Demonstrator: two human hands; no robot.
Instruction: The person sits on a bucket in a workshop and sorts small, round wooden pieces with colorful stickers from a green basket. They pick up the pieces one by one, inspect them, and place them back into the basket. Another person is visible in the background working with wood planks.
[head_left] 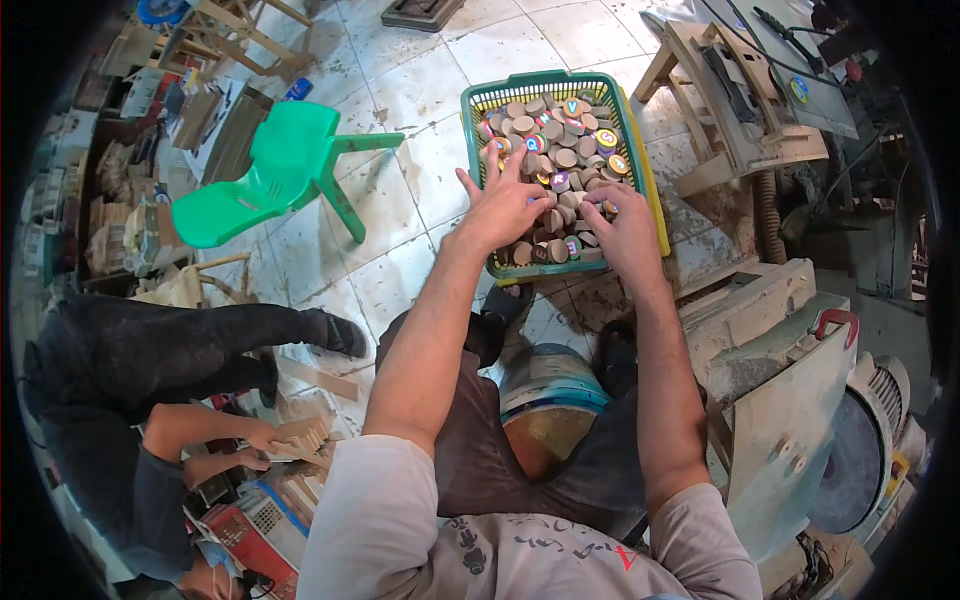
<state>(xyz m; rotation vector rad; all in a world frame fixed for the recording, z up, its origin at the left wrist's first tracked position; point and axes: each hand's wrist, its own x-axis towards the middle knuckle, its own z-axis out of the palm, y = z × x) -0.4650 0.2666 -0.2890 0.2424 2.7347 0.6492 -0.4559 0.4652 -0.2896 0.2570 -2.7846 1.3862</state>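
Observation:
A green plastic basket [545,78] stands on the floor ahead of me, filled with small round wooden discs [565,158]. Most discs show plain brown wood; some carry coloured faces with letters, such as a yellow disc [606,138]. My left hand [500,208] reaches over the basket's left side, its fingers spread above the discs and its thumb toward the middle. On the right side my right hand [628,228] is closed, thumb and fingers pinched low among the discs. What lies between those fingertips is too small to make out.
A yellow basket edge [657,215] shows under the green one. To the left stands a green plastic chair [290,165]; a person [190,340] handles wooden pieces at lower left. A round bucket [550,430] sits between my legs, and a disc sander [845,460] stands at right.

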